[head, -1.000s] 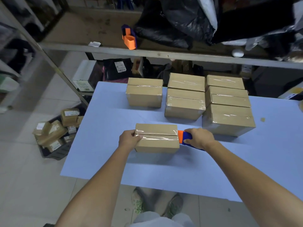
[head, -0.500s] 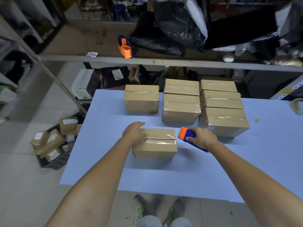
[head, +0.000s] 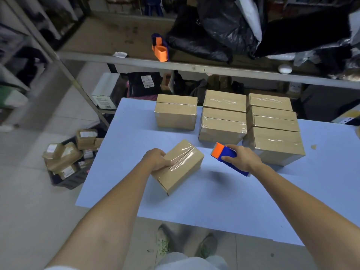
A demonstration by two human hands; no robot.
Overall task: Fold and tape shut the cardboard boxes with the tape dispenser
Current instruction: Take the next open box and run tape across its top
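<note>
A small cardboard box (head: pixel 181 168) lies turned at an angle on the blue table (head: pixel 214 201), with clear tape along its top seam. My left hand (head: pixel 155 159) grips its near-left end, fingers over the top. My right hand (head: pixel 243 158) holds the blue and orange tape dispenser (head: pixel 224 154) just right of the box, lifted off it and apart from it. Several taped boxes (head: pixel 224 121) stand in rows at the back of the table.
A metal shelf (head: pixel 175 63) behind the table carries a second orange and blue dispenser (head: pixel 160 47) and black plastic bags. A crate of labelled parcels (head: pixel 66 160) sits on the floor at the left. My feet show below the table's front edge.
The dispenser has come away from the box's right end and moved right. My left hand has turned the box from square-on to a diagonal.
</note>
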